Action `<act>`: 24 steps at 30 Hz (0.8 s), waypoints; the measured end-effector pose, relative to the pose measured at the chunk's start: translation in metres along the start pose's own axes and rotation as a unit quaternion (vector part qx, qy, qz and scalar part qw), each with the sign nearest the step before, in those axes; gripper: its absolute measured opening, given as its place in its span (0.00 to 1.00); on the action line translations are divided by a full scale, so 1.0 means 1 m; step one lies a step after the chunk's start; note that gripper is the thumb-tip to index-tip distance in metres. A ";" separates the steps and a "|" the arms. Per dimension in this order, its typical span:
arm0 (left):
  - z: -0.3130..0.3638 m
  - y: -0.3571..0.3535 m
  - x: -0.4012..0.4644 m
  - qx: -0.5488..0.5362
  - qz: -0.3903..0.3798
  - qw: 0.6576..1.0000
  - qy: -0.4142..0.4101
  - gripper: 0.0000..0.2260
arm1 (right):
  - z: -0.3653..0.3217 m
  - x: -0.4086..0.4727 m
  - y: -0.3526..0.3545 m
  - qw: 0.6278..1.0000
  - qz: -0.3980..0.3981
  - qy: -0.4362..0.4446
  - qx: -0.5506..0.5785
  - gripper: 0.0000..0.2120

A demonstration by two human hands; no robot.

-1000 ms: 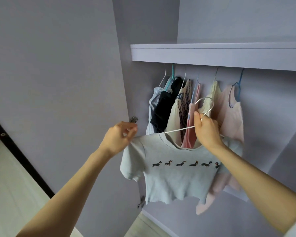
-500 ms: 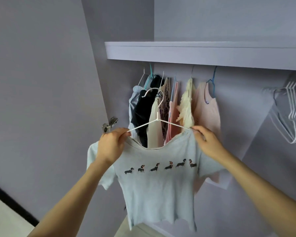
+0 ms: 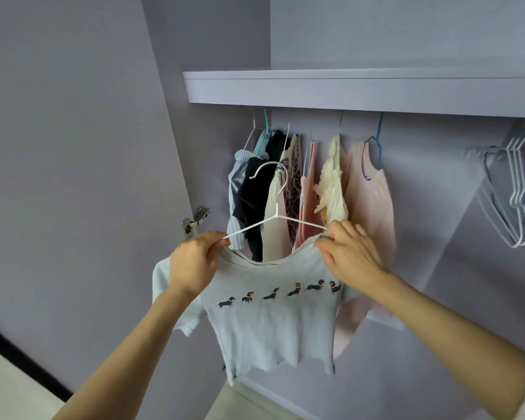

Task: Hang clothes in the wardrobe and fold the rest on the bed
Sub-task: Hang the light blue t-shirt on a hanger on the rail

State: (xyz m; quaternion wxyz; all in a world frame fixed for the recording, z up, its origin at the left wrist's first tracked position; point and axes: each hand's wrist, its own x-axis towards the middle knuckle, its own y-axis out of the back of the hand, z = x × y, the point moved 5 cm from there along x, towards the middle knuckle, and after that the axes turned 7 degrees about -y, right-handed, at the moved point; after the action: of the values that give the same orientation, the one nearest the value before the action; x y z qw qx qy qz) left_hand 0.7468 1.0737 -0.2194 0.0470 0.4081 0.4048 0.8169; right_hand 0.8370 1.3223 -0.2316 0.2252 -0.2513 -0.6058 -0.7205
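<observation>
A light blue t-shirt (image 3: 273, 325) with a row of small dogs across the chest hangs in front of the open wardrobe. A white wire hanger (image 3: 275, 204) pokes up through its neckline, hook upright. My left hand (image 3: 194, 262) grips the shirt's left shoulder together with the hanger's left arm. My right hand (image 3: 350, 256) pinches the right shoulder at the hanger's other arm. Behind them, several garments (image 3: 306, 189) hang on hangers under the wardrobe shelf (image 3: 361, 89).
A bunch of empty white hangers (image 3: 519, 195) hangs at the right of the wardrobe. The open wardrobe door (image 3: 73, 177) stands at the left with a metal hinge (image 3: 194, 221) on its edge. Pale floor (image 3: 9, 386) shows at the bottom left.
My right hand left the hanger's neck and moved down to the shirt's right shoulder. The hanger now stands upright in the neckline, and the shirt hangs squarer between both hands.
</observation>
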 end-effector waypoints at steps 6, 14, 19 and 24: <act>0.005 0.012 -0.003 0.070 0.053 0.995 -0.055 0.06 | -0.001 -0.005 -0.020 0.991 -0.090 -0.012 -0.096 0.16; 0.004 0.001 -0.011 0.112 0.025 0.988 -0.099 0.05 | -0.004 -0.015 -0.018 0.970 -0.239 -0.037 -0.022 0.10; 0.011 -0.007 -0.013 0.125 -0.002 0.984 -0.125 0.07 | -0.008 -0.007 -0.001 0.994 -0.084 -0.054 -0.050 0.04; 0.002 -0.001 -0.014 0.097 0.020 0.991 -0.087 0.08 | 0.017 -0.020 -0.005 0.990 -0.098 -0.059 -0.077 0.13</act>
State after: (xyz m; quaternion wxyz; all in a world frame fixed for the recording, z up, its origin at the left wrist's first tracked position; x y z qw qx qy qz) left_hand 0.7571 1.0695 -0.2284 0.0260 0.4886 0.4682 0.7358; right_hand 0.8514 1.3404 -0.2457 0.0974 -0.2488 -0.5828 -0.7674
